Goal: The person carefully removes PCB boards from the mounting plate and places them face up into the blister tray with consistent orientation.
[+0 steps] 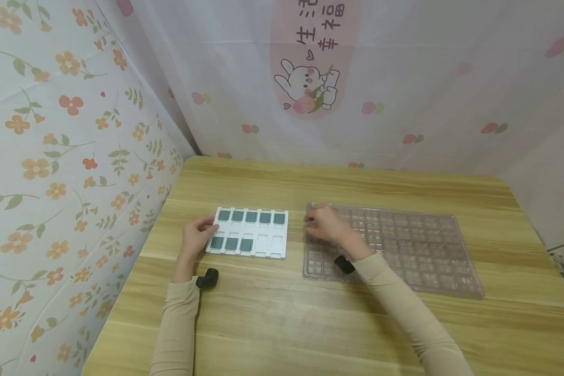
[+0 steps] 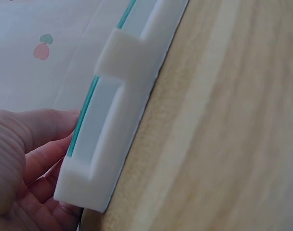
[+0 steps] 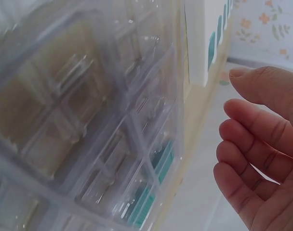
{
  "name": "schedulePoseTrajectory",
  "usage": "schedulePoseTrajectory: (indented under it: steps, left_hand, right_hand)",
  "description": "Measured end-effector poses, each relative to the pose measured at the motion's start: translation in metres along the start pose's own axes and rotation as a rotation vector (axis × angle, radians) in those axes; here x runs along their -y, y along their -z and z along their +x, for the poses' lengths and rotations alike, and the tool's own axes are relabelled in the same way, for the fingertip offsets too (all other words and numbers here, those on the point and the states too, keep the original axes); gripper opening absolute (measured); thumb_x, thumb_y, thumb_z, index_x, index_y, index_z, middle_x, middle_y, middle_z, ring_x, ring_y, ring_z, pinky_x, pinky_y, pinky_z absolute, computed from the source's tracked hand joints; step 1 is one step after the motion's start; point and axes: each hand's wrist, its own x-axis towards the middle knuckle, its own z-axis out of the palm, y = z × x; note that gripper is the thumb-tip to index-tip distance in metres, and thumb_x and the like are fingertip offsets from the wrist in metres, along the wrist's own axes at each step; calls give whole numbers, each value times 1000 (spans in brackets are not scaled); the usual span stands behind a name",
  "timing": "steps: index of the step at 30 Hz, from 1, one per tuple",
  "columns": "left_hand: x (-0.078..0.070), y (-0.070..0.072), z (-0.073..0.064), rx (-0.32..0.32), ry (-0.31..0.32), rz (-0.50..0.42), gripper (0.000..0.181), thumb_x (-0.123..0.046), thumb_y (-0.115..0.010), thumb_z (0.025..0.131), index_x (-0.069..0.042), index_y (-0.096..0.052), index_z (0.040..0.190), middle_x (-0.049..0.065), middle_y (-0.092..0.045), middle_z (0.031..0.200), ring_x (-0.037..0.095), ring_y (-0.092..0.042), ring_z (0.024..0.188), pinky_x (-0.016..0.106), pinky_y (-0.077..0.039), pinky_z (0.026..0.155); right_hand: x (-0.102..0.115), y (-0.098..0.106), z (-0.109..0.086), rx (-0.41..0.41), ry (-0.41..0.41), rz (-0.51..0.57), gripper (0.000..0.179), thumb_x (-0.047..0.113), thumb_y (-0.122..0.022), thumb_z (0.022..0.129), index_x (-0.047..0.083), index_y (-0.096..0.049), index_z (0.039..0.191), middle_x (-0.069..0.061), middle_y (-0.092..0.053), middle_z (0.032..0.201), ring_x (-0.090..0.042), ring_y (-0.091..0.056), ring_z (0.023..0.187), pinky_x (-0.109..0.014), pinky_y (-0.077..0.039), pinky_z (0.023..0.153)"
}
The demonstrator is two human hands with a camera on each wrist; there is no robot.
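Note:
A white tray (image 1: 249, 228) lies at the left of the table, with square green chips (image 1: 251, 216) in many of its pockets. The two pockets at the right of its near row hold no chip. My left hand (image 1: 196, 240) grips the tray's left end, the thumb at its upper edge in the left wrist view. A clear plastic tray (image 1: 418, 250) with many compartments lies to the right. Over its far left corner hovers my right hand (image 1: 328, 224), fingers loosely bent and holding nothing. The right wrist view shows green chips (image 3: 163, 161) in two corner compartments.
Both trays rest on a wood-grain table (image 1: 263, 313), with a strip of tabletop between them. A white printed curtain (image 1: 235, 68) hangs behind, and a flowered one (image 1: 75, 172) stands at the left. Black wrist pieces (image 1: 208, 279) sit on both arms.

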Motion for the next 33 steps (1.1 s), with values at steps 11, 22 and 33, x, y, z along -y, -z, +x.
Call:
schedulePoseTrajectory:
  steps: [11,22,33]
  left_hand:
    - [0,2,0,5,3,2,34,-8,-67,85,3,-63,117,22,-63,106,24,-56,88,16,-43,64]
    - [-2,1,0,0,-2,0,33,-7,-67,85,4,-63,116,23,-64,104,19,-56,82,16,-43,62]
    - [-1,0,-1,-3,-15,-10,32,-5,-67,84,5,-63,114,24,-64,103,15,-56,79,15,-44,62]
  right_hand:
    - [14,-6,8,18,20,18,18,7,-72,79,-4,-69,93,-10,-64,90,-23,-60,83,-30,-50,73]
    - [24,-13,15,2,58,18,17,4,-74,76,-4,-69,90,-12,-65,86,-22,-60,78,-29,-51,71]
    - [31,-22,20,35,66,62,14,8,-73,79,-1,-70,90,-8,-65,88,-19,-62,80,-24,-50,71]
